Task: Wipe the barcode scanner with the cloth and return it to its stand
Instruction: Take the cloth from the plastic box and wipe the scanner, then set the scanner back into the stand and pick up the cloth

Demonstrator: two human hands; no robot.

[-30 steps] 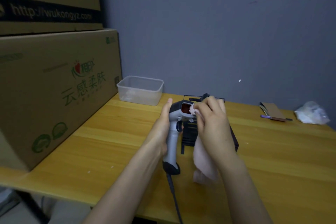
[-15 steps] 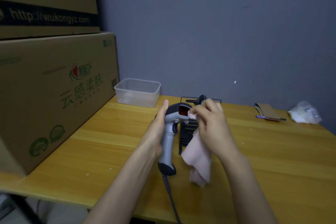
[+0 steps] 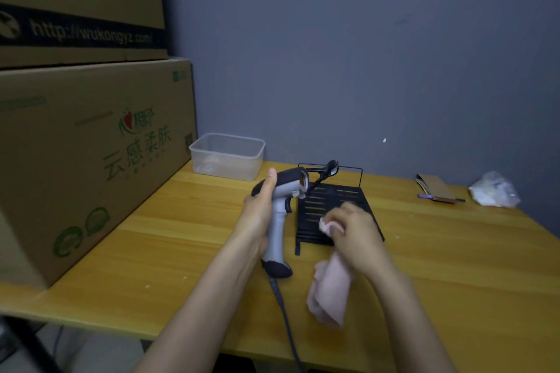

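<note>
Scanner cable (image 3: 285, 321) cut off at bottom edge; stand (image 3: 333, 206) partly hidden.

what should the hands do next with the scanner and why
Probably bring the right hand and its pink cloth back up to the barcode scanner. The left hand holds the scanner upright by its handle, while the cloth hangs apart from it, over the table in front of the black stand. If wiping is done, seat the scanner on the stand instead.

Grey/blk scanner (image 3: 280, 206) upright; pink cloth (image 3: 328, 294) dangling; blk stand (image 3: 330, 203) flat
</note>
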